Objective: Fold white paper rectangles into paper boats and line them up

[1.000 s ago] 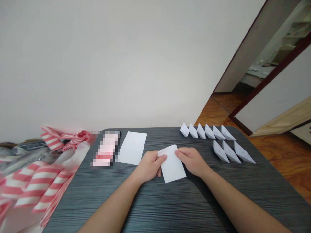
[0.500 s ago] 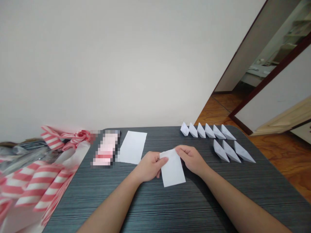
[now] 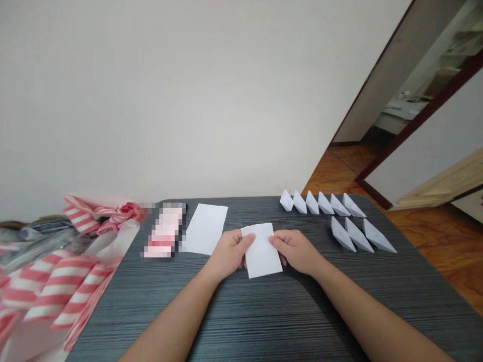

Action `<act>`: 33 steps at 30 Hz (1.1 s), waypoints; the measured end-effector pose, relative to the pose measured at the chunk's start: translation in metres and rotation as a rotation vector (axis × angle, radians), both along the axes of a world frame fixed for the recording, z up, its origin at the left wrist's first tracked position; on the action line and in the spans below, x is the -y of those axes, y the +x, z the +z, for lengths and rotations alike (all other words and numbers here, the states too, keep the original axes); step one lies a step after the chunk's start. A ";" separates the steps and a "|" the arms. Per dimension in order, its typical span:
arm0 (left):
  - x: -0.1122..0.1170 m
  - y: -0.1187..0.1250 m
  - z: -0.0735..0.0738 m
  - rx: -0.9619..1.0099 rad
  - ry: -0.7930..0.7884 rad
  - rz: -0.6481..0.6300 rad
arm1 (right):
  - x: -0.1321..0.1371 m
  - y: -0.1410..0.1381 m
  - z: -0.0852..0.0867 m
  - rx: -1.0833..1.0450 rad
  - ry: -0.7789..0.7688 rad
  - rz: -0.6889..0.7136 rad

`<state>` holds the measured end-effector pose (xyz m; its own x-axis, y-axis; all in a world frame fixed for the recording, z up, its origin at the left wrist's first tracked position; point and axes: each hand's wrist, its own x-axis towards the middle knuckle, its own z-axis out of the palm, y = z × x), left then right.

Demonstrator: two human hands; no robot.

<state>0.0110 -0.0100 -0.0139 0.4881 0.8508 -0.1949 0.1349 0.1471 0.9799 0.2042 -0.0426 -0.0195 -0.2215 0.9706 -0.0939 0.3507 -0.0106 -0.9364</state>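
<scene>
White paper rectangle (image 3: 260, 250) is hanging over the middle of a dark grey woodgrain table (image 3: 264, 322), pinched at its sides by the left hand (image 3: 228, 254) and right hand (image 3: 296, 251). Paper boats (image 3: 324, 203) are standing in rows nearby, and an orange wooden floor (image 3: 339, 171) is showing beyond.

My folded white paper (image 3: 261, 250) partly covered by my thumbs (image 3: 249, 239), a pink item (image 3: 164, 232) on the table (image 3: 151, 322) pixelated past naming, striped pink-and-white material (image 3: 53, 291) left of the table cut off by the frame
</scene>
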 end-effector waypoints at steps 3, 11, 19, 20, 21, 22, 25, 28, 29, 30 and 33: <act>0.000 0.000 -0.002 0.036 0.010 -0.020 | -0.001 -0.001 0.001 -0.021 0.014 -0.051; -0.001 0.001 -0.006 0.109 0.057 0.000 | -0.002 0.000 -0.007 -0.180 -0.021 0.000; -0.002 -0.002 -0.009 0.220 -0.010 0.001 | -0.004 0.006 -0.013 -0.242 0.005 -0.038; -0.003 -0.003 -0.010 0.236 -0.023 0.002 | -0.004 0.006 -0.014 -0.231 0.012 -0.042; -0.003 -0.003 -0.011 0.256 -0.038 0.006 | -0.004 0.007 -0.014 -0.215 0.020 -0.047; -0.003 -0.003 -0.012 0.282 -0.055 0.009 | -0.004 0.007 -0.014 -0.196 0.027 -0.052; -0.004 -0.004 -0.013 0.358 -0.097 0.004 | -0.004 0.007 -0.013 -0.139 0.053 -0.052; -0.004 -0.003 -0.011 0.300 -0.063 0.017 | -0.004 0.007 -0.011 -0.121 0.094 -0.015; -0.004 -0.002 -0.010 0.262 -0.041 0.029 | -0.004 0.007 -0.010 -0.125 0.107 -0.004; -0.003 -0.002 -0.010 0.229 -0.018 0.040 | -0.004 0.007 -0.010 -0.131 0.117 -0.001; -0.002 0.000 -0.008 0.176 0.033 0.064 | -0.005 0.007 -0.012 -0.204 0.096 -0.056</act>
<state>0.0105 -0.0077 -0.0215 0.4571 0.8855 -0.0826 -0.0473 0.1170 0.9920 0.2108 -0.0381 -0.0313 -0.1721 0.9842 0.0404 0.1553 0.0676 -0.9855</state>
